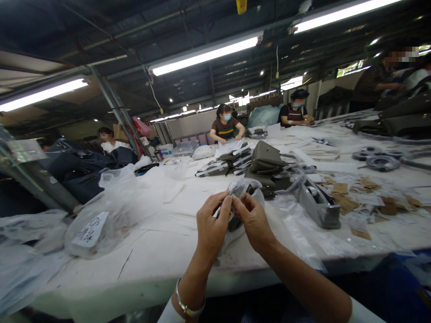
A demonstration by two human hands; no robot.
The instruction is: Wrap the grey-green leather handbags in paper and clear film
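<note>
Over the front part of the white table, my left hand (pixel 214 220) and my right hand (pixel 253 220) pinch a clear plastic bag (pixel 242 186) between thumbs and fingers, with the fingertips nearly touching. Something dark olive shows inside the plastic, partly covered by my fingers. Just behind my hands lies a stack of olive bags (pixel 267 159) with white wrapped straps. A grey tape dispenser (pixel 316 204) stands to the right of my right hand.
Brown paper tags (pixel 345 202) and clear bags lie at the right, near coiled straps (pixel 382 162). A plastic sack with a written label (pixel 90 229) sits at the left. The white table's front edge (pixel 134 287) is near. Several people are around the table.
</note>
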